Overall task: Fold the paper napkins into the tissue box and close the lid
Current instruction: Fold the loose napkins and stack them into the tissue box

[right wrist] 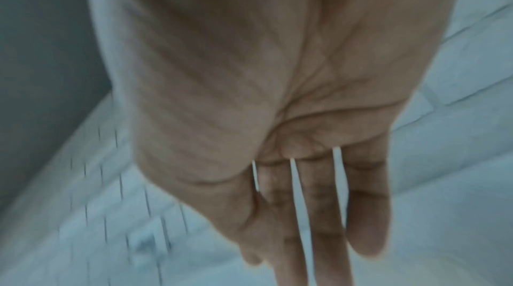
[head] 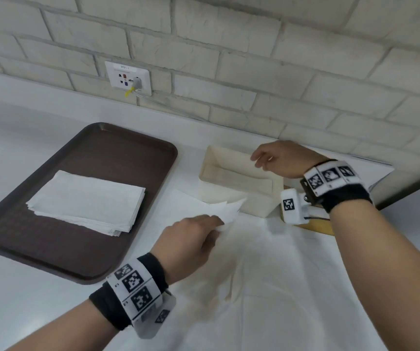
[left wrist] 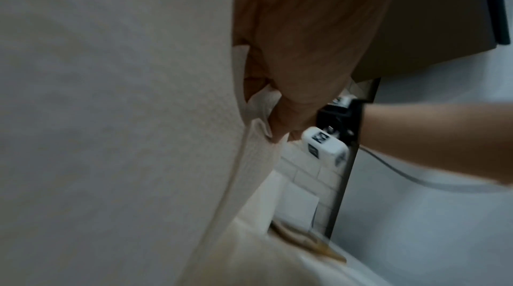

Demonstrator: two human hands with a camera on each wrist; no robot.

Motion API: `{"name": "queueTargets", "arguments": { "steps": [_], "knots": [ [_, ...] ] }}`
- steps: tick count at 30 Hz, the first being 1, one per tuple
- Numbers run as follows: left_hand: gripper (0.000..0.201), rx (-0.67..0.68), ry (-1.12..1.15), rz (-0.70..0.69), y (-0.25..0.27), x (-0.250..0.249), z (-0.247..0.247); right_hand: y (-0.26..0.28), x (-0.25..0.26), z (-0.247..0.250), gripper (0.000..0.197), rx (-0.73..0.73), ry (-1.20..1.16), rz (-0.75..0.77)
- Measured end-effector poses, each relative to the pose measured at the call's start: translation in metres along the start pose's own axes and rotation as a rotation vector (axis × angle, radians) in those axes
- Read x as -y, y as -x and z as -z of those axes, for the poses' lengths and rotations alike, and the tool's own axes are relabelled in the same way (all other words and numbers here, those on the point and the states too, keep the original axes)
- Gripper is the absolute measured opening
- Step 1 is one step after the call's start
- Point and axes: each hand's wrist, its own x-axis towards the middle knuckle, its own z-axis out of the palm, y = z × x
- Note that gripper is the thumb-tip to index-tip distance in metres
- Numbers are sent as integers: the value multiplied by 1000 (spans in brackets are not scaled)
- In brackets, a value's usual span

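A cream tissue box stands open at the back of the table, near the brick wall. My left hand pinches a white paper napkin just in front of the box; the left wrist view shows the fingers curled on the napkin. My right hand hovers over the box's far right part with fingers straight and empty; the right wrist view shows the right hand flat and open. A stack of napkins lies on the brown tray at left.
A wooden piece, possibly the lid, lies right of the box, partly under my right wrist. A white cloth covers the table in front. A wall socket with a plug sits on the brick wall.
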Motion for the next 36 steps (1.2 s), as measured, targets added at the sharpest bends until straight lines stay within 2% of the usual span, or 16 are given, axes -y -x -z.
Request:
{"name": "queueTargets", "arguments": {
  "steps": [4, 7, 8, 9, 11, 13, 16, 19, 23, 25, 27, 30, 33, 36],
  "knots": [
    [22, -114, 90, -199, -6, -6, 31, 73, 11, -23, 25, -393, -601, 128],
    [19, -275, 180, -287, -12, -18, 51, 109, 19, -67, 15, -621, -960, 120],
    [17, -318, 217, -293, -13, -23, 56, 116, 20, -83, 23, -662, -1035, 83],
    [14, -350, 261, -293, -14, -28, 60, 121, 20, -99, 40, -683, -1099, 33],
    [12, -412, 361, -264, -15, -36, 65, 126, 19, -127, 80, -678, -1211, -45],
    [11, -473, 466, -205, -16, -44, 68, 128, 22, -147, 115, -584, -1326, -41],
    [8, -492, 623, -127, -20, -45, 63, 126, 29, -159, 142, -420, -1440, 31],
    [9, -451, 730, -56, -23, -39, 56, 121, 38, -157, 148, -359, -1512, 65],
    [9, -381, 853, -61, -20, -39, 56, 120, 50, -156, 150, -243, -1551, 53],
    [8, -320, 836, -83, -21, -40, 58, 122, 59, -156, 138, -177, -1509, 88],
    [4, -219, 834, -103, -21, -38, 60, 126, 69, -159, 124, -154, -1438, 185],
    [6, -100, 774, -153, -18, -34, 63, 129, 81, -161, 118, -107, -1426, 297],
    [9, -32, 693, -175, -13, -33, 69, 130, 86, -161, 122, -147, -1462, 305],
    [12, 1, 494, -271, -12, -29, 77, 132, 83, -154, 135, -324, -1386, 293]
  ]
}}
